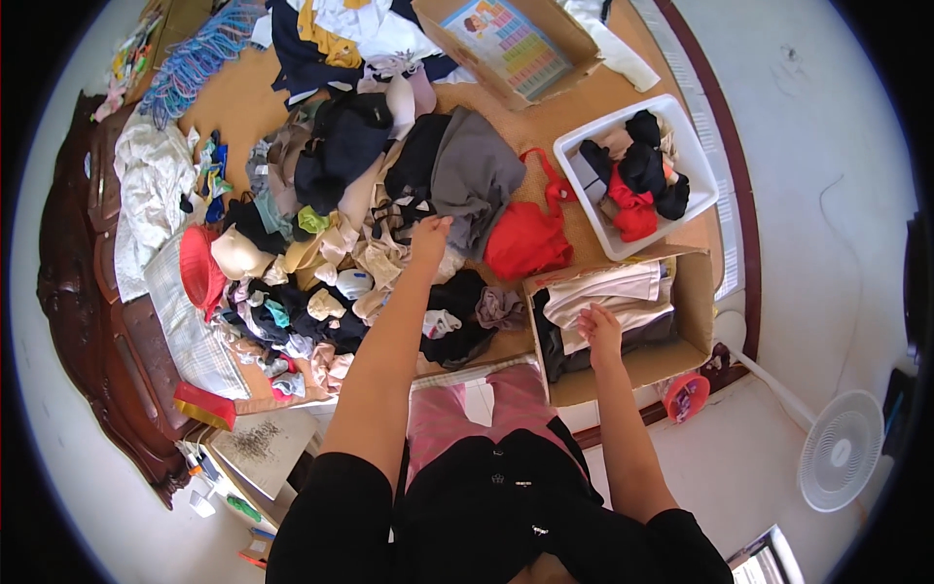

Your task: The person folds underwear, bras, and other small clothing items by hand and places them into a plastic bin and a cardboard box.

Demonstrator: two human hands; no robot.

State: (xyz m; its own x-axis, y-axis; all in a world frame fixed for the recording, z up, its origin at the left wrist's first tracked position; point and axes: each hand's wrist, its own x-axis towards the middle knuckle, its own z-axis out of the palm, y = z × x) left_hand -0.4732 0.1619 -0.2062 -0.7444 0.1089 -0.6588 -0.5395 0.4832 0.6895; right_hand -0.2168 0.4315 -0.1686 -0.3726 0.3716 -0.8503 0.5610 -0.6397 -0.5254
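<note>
My left hand (pixel 429 239) reaches over the clothes pile on the bed, its fingers curled together beside the left edge of a dark grey garment (pixel 474 175). Whatever is between those fingers, if anything, is too small to make out. My right hand (pixel 599 331) is over an open cardboard box (pixel 702 321), fingers loosely bent and apart, holding nothing visible. Right under it lie folded beige clothes (pixel 613 290), with dark folded clothes (pixel 647 334) around them. Between my hands a bright red garment (pixel 528 240) with a strap lies crumpled.
A white plastic bin (pixel 705 200) of black and red clothing stands beyond the box. Mixed clothes and bras (pixel 238 253) spread to the left, near a red bowl (pixel 197 273). Another cardboard box (pixel 584 63) sits at the back. A white fan (pixel 841 451) stands at right.
</note>
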